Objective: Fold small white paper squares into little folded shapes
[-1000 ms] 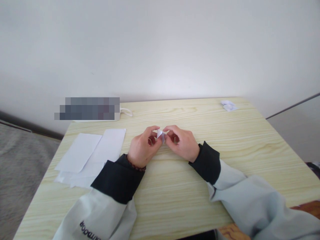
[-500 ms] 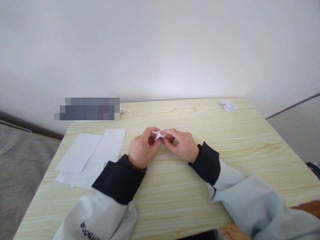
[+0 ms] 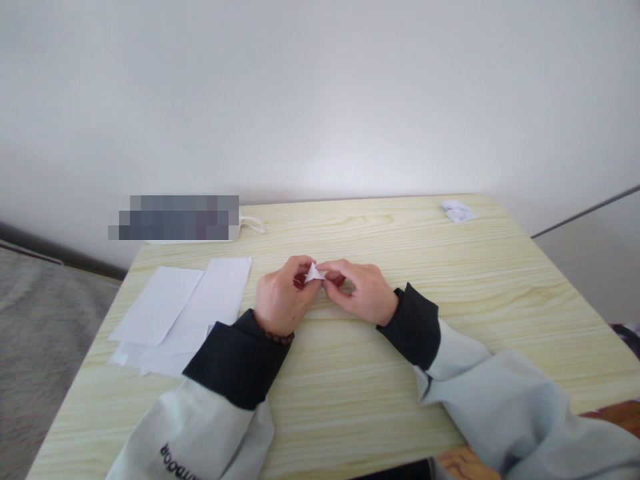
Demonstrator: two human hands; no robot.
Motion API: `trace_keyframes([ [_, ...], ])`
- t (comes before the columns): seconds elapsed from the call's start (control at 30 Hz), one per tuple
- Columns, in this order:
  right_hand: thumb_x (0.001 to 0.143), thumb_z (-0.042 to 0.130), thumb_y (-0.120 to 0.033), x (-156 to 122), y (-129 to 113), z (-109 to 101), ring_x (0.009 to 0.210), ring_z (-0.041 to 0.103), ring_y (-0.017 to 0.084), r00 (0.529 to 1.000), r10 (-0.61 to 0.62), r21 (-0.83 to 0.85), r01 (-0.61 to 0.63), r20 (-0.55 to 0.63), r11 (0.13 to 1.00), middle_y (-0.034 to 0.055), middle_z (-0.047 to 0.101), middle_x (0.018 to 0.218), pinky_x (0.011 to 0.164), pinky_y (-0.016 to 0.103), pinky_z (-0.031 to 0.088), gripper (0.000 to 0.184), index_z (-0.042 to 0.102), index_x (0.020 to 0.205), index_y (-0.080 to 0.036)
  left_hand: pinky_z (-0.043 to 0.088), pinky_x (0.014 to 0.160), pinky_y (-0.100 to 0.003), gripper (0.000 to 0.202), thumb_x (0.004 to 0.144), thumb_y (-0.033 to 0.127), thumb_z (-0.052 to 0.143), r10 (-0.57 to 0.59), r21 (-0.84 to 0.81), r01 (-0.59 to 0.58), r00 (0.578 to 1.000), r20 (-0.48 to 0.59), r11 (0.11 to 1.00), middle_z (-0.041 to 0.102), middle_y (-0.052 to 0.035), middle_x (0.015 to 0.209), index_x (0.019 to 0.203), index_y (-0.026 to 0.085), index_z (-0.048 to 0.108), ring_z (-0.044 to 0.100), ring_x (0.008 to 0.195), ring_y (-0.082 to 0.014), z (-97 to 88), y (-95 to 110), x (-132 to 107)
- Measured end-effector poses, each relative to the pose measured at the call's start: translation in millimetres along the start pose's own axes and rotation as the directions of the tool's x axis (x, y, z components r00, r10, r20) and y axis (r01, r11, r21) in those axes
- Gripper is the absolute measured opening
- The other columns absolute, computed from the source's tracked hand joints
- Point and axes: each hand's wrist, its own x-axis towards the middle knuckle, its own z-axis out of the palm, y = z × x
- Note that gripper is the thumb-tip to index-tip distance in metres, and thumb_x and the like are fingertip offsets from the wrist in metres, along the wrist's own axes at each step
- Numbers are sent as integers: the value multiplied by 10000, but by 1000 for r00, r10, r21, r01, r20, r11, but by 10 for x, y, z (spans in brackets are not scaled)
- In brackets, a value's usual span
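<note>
A small piece of folded white paper (image 3: 314, 273) is pinched between my two hands above the middle of the table. My left hand (image 3: 285, 297) closes on its left side, thumb below and fingers curled over. From the right, my right hand (image 3: 364, 288) grips the edge between thumb and index finger. The paper's peak points upward, and its lower part is partly covered by my fingers. Beside my left arm lie loose sheets of white paper (image 3: 157, 303), overlapping in a pile.
The pale wood-grain table (image 3: 345, 387) stands against a white wall (image 3: 350, 100). At the back left sits a blurred-out object with a white loop (image 3: 254, 225). Folded white paper pieces (image 3: 459, 212) lie at the back right. Grey fabric (image 3: 45, 333) is left of the table.
The folded paper has shifted slightly left and turned a little in my fingers. My left hand has moved slightly left; my right hand stays nearly in place.
</note>
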Motion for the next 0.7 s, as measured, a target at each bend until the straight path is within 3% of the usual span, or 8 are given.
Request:
trace_keyframes([
  [0.57, 822, 524, -166, -4, 5, 17, 621, 643, 95, 999, 42, 6, -42, 17, 999, -23, 689, 725, 631, 187, 480, 212, 564, 1028, -192, 461, 560, -229, 197, 750, 292, 592, 21, 60, -22, 1000, 21, 998, 705, -3, 704, 911, 185, 629, 652, 602, -150, 3, -18, 4],
  [0.7, 816, 526, -158, -2, 3, 9, 614, 641, 89, 999, 33, 16, -33, -29, 999, -22, 697, 755, 628, 179, 486, 205, 585, 1008, -204, 487, 598, -240, 234, 756, 281, 576, 17, -34, -16, 999, 41, 999, 720, -19, 763, 961, 184, 636, 650, 615, -144, -1, -18, 9],
])
